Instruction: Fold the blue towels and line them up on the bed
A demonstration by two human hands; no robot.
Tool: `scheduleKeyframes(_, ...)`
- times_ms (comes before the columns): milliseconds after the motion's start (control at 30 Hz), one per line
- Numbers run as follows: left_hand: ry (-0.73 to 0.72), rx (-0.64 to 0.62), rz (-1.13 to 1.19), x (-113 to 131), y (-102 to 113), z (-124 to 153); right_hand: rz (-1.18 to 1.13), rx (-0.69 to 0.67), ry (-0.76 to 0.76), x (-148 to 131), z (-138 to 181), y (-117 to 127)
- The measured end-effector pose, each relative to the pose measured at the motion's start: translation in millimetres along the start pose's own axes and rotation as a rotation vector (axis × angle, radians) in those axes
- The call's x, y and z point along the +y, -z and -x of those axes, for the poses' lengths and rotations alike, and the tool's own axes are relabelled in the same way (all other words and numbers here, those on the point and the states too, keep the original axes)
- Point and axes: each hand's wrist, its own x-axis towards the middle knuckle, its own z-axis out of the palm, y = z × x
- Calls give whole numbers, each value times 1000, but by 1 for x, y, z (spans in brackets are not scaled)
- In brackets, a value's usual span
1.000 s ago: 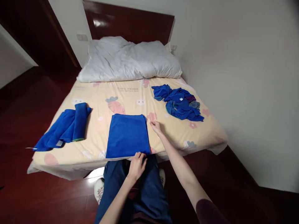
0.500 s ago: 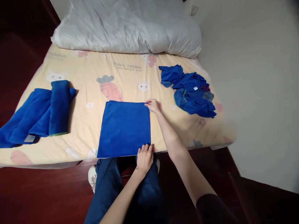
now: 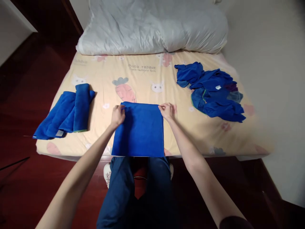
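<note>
A blue towel point(image 3: 144, 132), folded into a flat square, lies at the bed's front edge, right before my legs. My left hand point(image 3: 118, 115) is at its far left corner, fingers curled closed on the edge there; the fingertips are partly hidden. At the far right corner, my right hand point(image 3: 166, 110) pinches the cloth between thumb and fingers. The towel's near edge lies along the edge of the bed.
Rolled blue towels point(image 3: 81, 108) lie side by side at the left of the bed point(image 3: 100, 127). A crumpled heap of blue cloths point(image 3: 212, 89) sits at the right. Across the back rests a grey-white quilt point(image 3: 152, 28); a wall point(image 3: 267, 95) stands at right.
My left hand has gone from the towel's near right corner to its far left corner. My right hand still pinches the far right corner. The view has shifted left.
</note>
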Motion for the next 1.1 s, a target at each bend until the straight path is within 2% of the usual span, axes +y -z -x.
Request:
scheduleKeyframes(33,19,6,-53,-13,6,-22,8,-8,9,1,-1,0)
scheduleKeyframes(100,-8,-80,-128,-30,13,-54,17,-6,9,3,-2,-1)
scheduleKeyframes(200,-122,-248,-183,-38,13,-77,11,24,-4,8,-3,-4)
scheduleKeyframes(267,-154,-267,-206,-35,9,-83,-5,49,-7,11,-3,-7)
scheduleKeyframes(400,-158,-205,-225,-27,4,-90,-43,66,-35,13,-2,-11)
scheduleKeyframes(600,-145,-122,-195,-18,-4,-102,-61,131,-182,10,-4,-10)
scheduleKeyframes(667,-132,-151,-226,-18,-9,-104,-52,122,-191,9,-5,-9)
scheduleKeyframes(833,-135,-234,-249,-24,-14,-106,-94,2,-206,9,-13,-7)
scheduleKeyframes(1000,-137,-327,-274,-26,-6,-113,-137,-92,-285,16,-24,-4)
scheduleKeyframes(1100,-87,-325,-260,-31,1,-121,-128,-68,-282,17,-37,-7)
